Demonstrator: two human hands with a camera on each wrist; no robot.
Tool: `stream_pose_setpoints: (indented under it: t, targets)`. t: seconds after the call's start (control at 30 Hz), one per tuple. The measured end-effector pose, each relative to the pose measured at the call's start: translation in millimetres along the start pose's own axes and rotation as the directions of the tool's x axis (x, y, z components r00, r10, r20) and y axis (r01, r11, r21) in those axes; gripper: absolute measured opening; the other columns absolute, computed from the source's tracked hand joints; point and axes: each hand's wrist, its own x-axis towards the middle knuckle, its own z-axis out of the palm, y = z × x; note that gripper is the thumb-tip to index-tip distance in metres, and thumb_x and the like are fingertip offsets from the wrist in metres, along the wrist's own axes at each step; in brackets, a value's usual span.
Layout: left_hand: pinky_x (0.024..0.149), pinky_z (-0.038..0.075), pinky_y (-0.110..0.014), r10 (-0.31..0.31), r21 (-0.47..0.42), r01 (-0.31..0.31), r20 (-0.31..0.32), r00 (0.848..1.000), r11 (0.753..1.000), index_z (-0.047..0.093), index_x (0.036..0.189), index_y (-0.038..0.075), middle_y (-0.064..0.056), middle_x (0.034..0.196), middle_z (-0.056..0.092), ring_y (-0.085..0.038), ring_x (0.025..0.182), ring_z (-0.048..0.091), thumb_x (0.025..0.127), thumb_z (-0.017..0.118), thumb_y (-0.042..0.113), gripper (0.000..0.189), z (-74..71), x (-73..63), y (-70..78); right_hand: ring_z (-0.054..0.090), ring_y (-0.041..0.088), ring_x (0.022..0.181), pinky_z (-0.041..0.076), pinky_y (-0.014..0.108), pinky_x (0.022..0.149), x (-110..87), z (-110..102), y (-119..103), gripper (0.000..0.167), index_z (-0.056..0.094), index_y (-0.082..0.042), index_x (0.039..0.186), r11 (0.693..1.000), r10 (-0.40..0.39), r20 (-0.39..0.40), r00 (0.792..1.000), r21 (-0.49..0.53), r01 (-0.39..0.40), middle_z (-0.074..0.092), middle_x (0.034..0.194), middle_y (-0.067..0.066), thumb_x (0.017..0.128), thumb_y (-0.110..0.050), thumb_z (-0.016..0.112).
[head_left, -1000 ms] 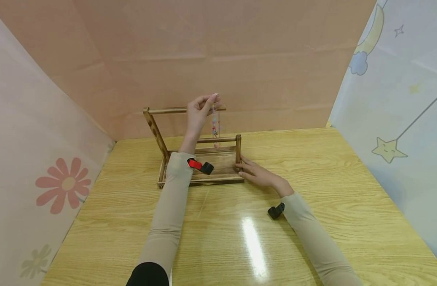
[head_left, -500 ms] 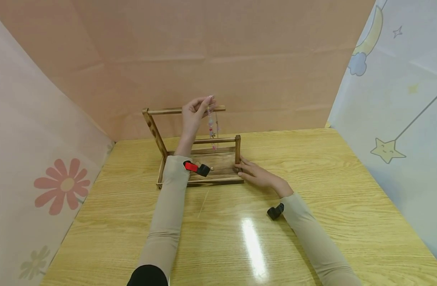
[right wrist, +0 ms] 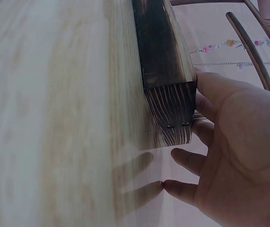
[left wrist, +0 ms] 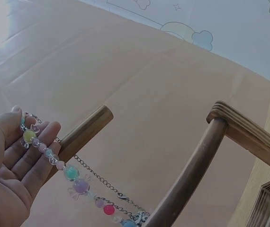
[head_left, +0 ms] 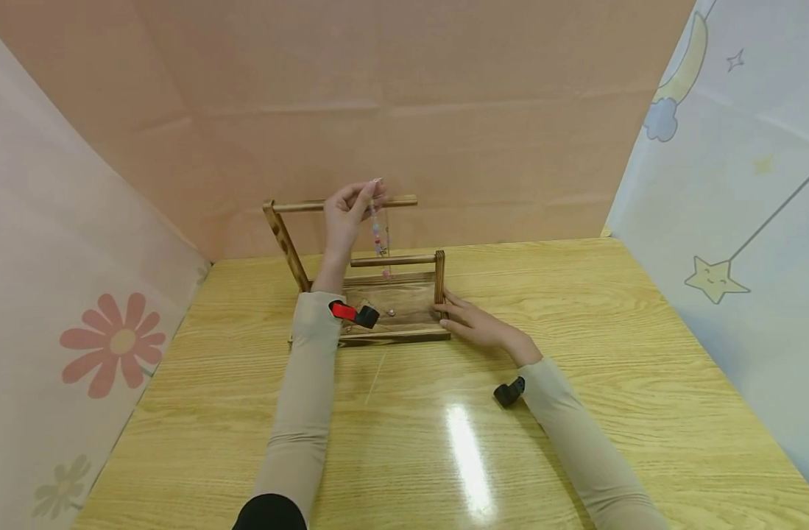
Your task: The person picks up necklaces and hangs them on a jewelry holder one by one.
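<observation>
My left hand point(head_left: 346, 213) pinches the top of a beaded chain point(head_left: 377, 239) between thumb and fingers. Pastel beads point(left wrist: 81, 186), a thin metal chain and a small clasp point(left wrist: 122, 196) show in the left wrist view. The strands hang at the upper rod point(left wrist: 88, 130) of a wooden stand point(head_left: 404, 338), beads on the near side; part of the chain is hidden by that rod. My right hand point(head_left: 478, 326) touches the stand's right end beside the short post point(head_left: 440, 276). In the right wrist view its fingers lie fairly straight against the dark rail end point(right wrist: 170, 113), some tips hidden.
The stand has a lower rod point(head_left: 404, 260) and a shallow tray point(head_left: 417, 294). A small round shiny piece point(head_left: 391, 313) lies in the tray. Under it all is a wood-grain table point(head_left: 576, 331), with a pink-orange backdrop point(head_left: 497, 132) behind.
My left hand has moved left along the upper rod, bringing the beaded chain with it. The small shiny piece in the tray has come into view. My right hand has stayed in place.
</observation>
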Motion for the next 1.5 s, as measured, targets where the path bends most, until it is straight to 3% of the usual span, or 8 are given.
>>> stream_pose_setpoints:
  t: [0.3,0.53,0.77,0.87,1.1,1.3,1.5]
  targets:
    - [0.085,0.052,-0.045,0.015,0.011,-0.015,-0.011,1.0,1.0,0.063,0.104,-0.01,-0.025,0.103,0.065,-0.026,0.087,0.069,0.092,0.057,0.012,0.026,-10.4,0.5,-2.1,0.007,0.035,0.142,0.015,0.056,0.112,1.1,0.5,0.5,0.052,0.032,-0.014,0.145,1.0,-0.002,-0.003,1.0,-0.013,0.002,-0.002,0.156,0.007,0.1,-0.039,0.037]
    - [0.082,0.055,-0.036,0.017,-0.022,-0.018,-0.02,1.0,1.0,0.064,0.103,-0.008,-0.022,0.102,0.067,-0.024,0.087,0.069,0.092,0.057,0.012,0.024,-17.7,0.4,-0.5,0.006,0.035,0.142,0.015,0.057,0.112,0.9,-0.3,0.7,0.053,0.032,-0.014,0.145,1.0,0.003,0.003,1.0,-0.011,-0.003,-0.003,0.156,0.006,0.1,-0.04,0.037]
    - [0.084,0.054,-0.037,0.027,-0.048,-0.028,-0.016,0.999,0.998,0.061,0.103,-0.014,-0.024,0.102,0.067,-0.025,0.086,0.069,0.093,0.055,0.009,0.026,-24.9,-1.7,2.3,0.008,0.036,0.141,0.016,0.057,0.112,0.8,-0.5,-1.0,0.052,0.032,-0.014,0.145,1.0,0.002,0.002,1.0,-0.001,-0.002,-0.002,0.156,0.007,0.1,-0.038,0.038]
    - [0.085,0.053,-0.038,0.019,-0.037,-0.019,-0.021,1.0,0.999,0.06,0.104,-0.016,-0.017,0.1,0.069,-0.024,0.087,0.069,0.093,0.055,0.01,0.028,-28.0,-2.6,4.0,0.008,0.036,0.141,0.016,0.057,0.112,0.8,-0.8,-1.7,0.051,0.032,-0.013,0.145,1.0,0.003,0.001,1.0,0.002,-0.003,-0.002,0.156,0.007,0.1,-0.037,0.038]
    - [0.086,0.053,-0.037,0.015,-0.009,-0.015,-0.029,0.999,1.0,0.063,0.103,-0.01,-0.027,0.107,0.063,-0.022,0.087,0.069,0.093,0.055,0.012,0.025,-33.2,-3.8,5.9,0.007,0.036,0.141,0.016,0.058,0.111,0.4,-0.7,-1.8,0.051,0.032,-0.014,0.145,1.0,0.007,0.007,1.0,0.008,-0.007,-0.002,0.156,0.007,0.1,-0.037,0.038]
    - [0.086,0.054,-0.036,0.021,-0.008,-0.021,-0.029,0.999,1.0,0.063,0.103,-0.009,-0.018,0.101,0.069,-0.022,0.087,0.069,0.093,0.056,0.012,0.024,-37.6,-4.4,5.6,0.008,0.036,0.141,0.016,0.058,0.111,1.3,0.0,-1.5,0.051,0.032,-0.014,0.145,1.0,0.004,0.004,1.0,0.008,-0.004,-0.002,0.156,0.008,0.1,-0.036,0.038]
    - [0.085,0.054,-0.034,0.023,0.0,-0.023,-0.029,0.999,1.0,0.063,0.104,-0.01,-0.019,0.102,0.068,-0.021,0.087,0.069,0.093,0.056,0.013,0.027,-40.6,-5.2,5.9,0.008,0.037,0.141,0.017,0.058,0.111,1.3,-0.9,-1.4,0.051,0.032,-0.013,0.145,1.0,-0.003,0.007,1.0,0.0,0.003,-0.002,0.156,0.009,0.1,-0.035,0.038]
